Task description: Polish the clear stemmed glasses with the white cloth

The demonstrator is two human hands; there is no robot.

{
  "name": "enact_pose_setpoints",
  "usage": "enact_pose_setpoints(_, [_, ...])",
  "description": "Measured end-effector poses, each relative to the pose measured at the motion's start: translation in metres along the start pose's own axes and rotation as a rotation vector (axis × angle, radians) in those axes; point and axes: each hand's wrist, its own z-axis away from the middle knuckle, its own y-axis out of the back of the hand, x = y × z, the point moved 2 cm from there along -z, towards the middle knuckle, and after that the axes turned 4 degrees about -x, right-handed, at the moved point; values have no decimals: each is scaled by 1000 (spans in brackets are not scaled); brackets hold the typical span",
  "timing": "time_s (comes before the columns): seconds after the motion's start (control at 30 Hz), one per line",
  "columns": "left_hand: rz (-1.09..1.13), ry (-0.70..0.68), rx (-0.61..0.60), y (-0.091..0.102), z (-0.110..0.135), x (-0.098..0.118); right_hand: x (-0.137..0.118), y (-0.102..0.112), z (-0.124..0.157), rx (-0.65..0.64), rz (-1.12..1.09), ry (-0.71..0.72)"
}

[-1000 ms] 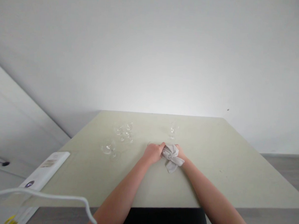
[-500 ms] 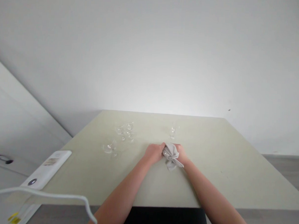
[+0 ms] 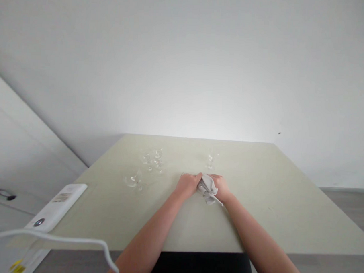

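Note:
Close together over the middle of the table are my two hands. My left hand (image 3: 187,185) is closed around a clear glass, mostly hidden by the fingers; a thin edge shows past the knuckles. A pale grey cloth (image 3: 209,183) is bunched against the glass between the hands, its loose end hanging toward me. Fingers of my right hand (image 3: 221,187) are wrapped round the cloth from the right side. Beyond the hands stands another clear glass (image 3: 210,160).
Several clear stemmed glasses (image 3: 153,159) stand to the left on the pale table (image 3: 256,220), with one nearer glass (image 3: 134,181). A white box-like object (image 3: 56,207) lies along the left edge. A white cable (image 3: 75,239) crosses the lower left. Behind the table rises a wall (image 3: 184,72).
The cloth has shifted and folded slightly between my hands, its hanging end now narrower. My right hand has turned a little, showing more of its back. The standing glasses stay put.

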Motion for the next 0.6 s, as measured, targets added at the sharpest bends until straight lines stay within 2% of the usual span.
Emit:
enact_pose_setpoints(0.13, [88, 16, -104, 2, 2, 4, -18, 13, 3, -45, 417, 244])
enact_pose_setpoints(0.2, [105, 19, -113, 3, 3, 5, -22, 14, 3, -94, 505, 296])
enact_pose_setpoints(0.33, [104, 76, -103, 6, 4, 2, -17, 10, 0, -120, 335, 204])
enact_pose_setpoints(0.47, [81, 142, -108, 8, 3, 1, -6, 5, -3, 8, 124, 56])
enact_pose_setpoints(0.6, [89, 144, -92, 10, 3, 1, -2, 1, -2, 70, -72, 49])
